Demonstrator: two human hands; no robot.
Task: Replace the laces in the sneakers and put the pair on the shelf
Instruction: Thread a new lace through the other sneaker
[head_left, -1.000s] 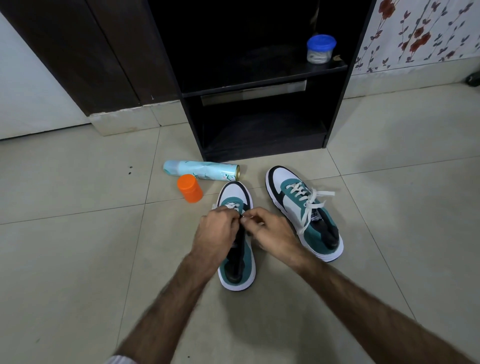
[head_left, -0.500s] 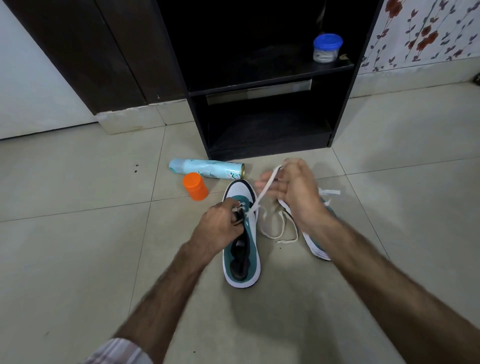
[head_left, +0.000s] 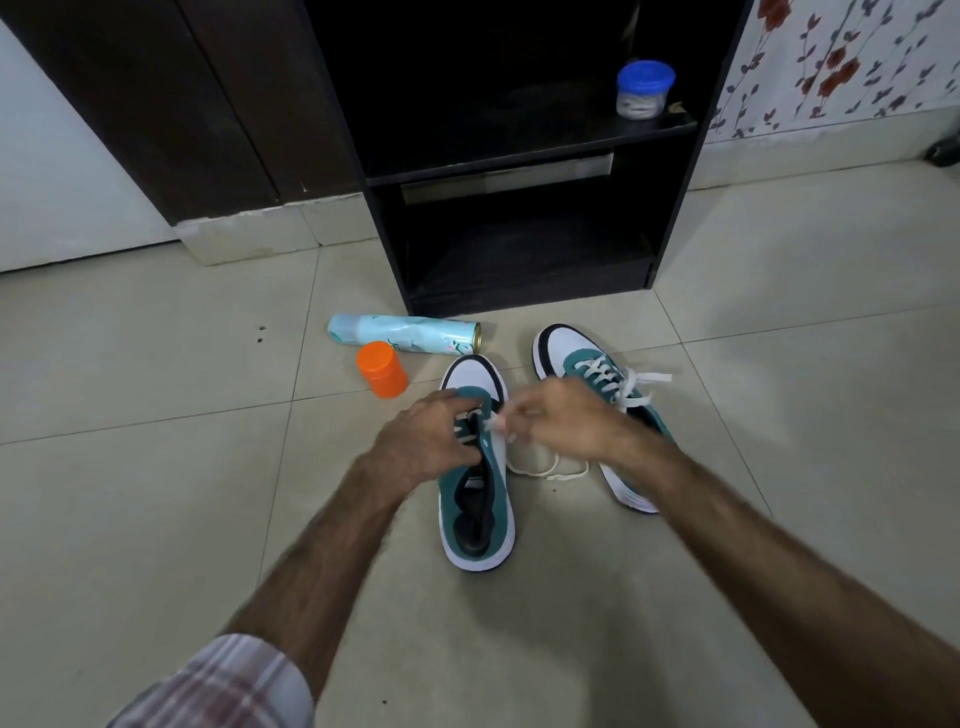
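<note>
- A plaid sleeve (head_left: 218, 686) shows at the lower left edge, on the left arm.
- A light blue spray can (head_left: 402, 335) lies on its side on the tiled floor (head_left: 130, 493), just in front of the shelf unit.
- An orange cap (head_left: 382, 369) stands just beside the can, on its near side.
- The left hand (head_left: 423, 441) rests on the near sneaker (head_left: 475, 499); its fingers are curled on the lacing area and hold the shoe there.
- This sneaker stands on the floor, toe toward the shelf unit, with only few rows laced.
- The black shelf unit (head_left: 519, 171) stands behind the shoes; both its levels hold no shoe.
- The right hand (head_left: 566, 418) has a closed grip: the fingertips pinch the white lace (head_left: 545, 467) just over the near sneaker.
- The loose part of the lace lies in a loop on the floor between the two shoes.
- The second sneaker (head_left: 597, 379) stands to the right, fully laced and tied, partly hidden by the right wrist.
- A clear jar with blue lid (head_left: 644, 88) stands on the upper shelf, at its right end.
</note>
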